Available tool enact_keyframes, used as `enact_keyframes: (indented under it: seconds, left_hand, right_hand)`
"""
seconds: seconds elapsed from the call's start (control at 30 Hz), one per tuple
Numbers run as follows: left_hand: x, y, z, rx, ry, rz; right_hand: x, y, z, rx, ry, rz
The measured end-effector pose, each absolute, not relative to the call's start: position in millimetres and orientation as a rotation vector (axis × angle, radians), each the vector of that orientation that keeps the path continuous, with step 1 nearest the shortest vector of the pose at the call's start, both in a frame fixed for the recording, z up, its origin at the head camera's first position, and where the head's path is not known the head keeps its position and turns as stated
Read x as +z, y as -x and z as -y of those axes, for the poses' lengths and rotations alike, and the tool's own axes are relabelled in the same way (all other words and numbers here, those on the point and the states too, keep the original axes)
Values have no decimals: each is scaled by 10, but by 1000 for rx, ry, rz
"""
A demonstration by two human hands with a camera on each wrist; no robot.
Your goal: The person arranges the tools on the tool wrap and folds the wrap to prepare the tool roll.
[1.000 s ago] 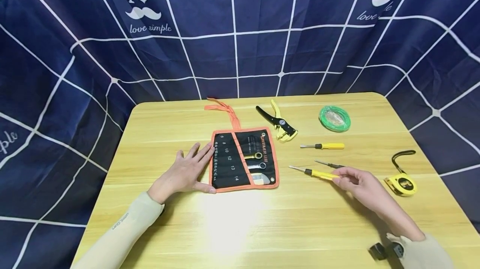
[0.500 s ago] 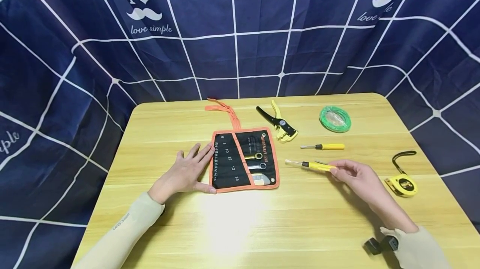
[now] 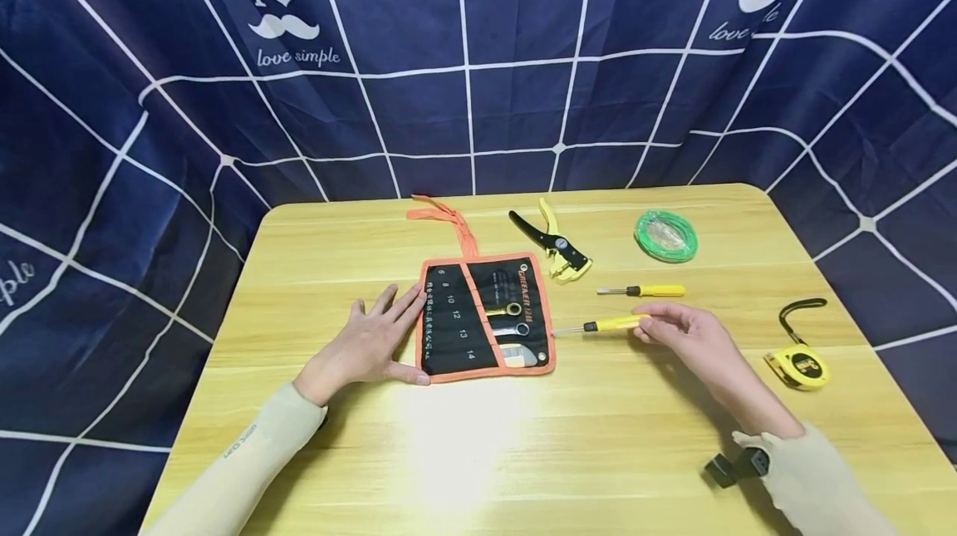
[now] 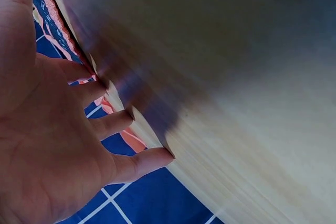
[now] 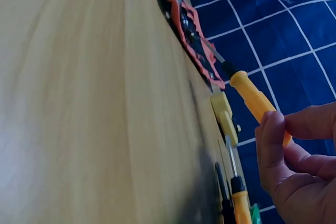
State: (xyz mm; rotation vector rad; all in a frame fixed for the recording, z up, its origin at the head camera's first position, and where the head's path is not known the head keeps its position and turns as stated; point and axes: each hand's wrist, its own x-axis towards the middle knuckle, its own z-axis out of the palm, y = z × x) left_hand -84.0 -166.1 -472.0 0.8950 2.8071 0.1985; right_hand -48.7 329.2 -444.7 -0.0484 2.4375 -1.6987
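The left hand (image 3: 366,345) lies flat on the table (image 3: 478,453) with fingers spread and straight, its fingertips touching the left border of the tool roll (image 3: 486,317), apparently to keep the open cloth from sliding. The roll sits near the middle of the table, its orange ties trailing toward the far edge, with a few wrenches (image 3: 510,328) tucked in its right-hand pockets. The right hand (image 3: 684,335) pinches the yellow handle of a screwdriver (image 3: 601,325) between thumb and fingertips, holding it level just above the wood, the metal tip pointing at the roll's right border and nearly meeting it; held by the end like that, the shaft can be aimed at a pocket. A second screwdriver (image 3: 643,291) lies just beyond it. Toward the far edge are a wire stripper (image 3: 557,247) and a green coil (image 3: 666,235); a tape measure (image 3: 798,366) rests near the right edge.
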Motion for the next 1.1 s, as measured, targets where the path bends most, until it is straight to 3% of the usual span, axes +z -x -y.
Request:
enact_keyframes:
  seconds: [1.1]
  left_hand:
    - [-4752,830,1677,242,-884,-2811]
  right_hand:
    - [-4613,1185,-2445,-1797,101,-2260]
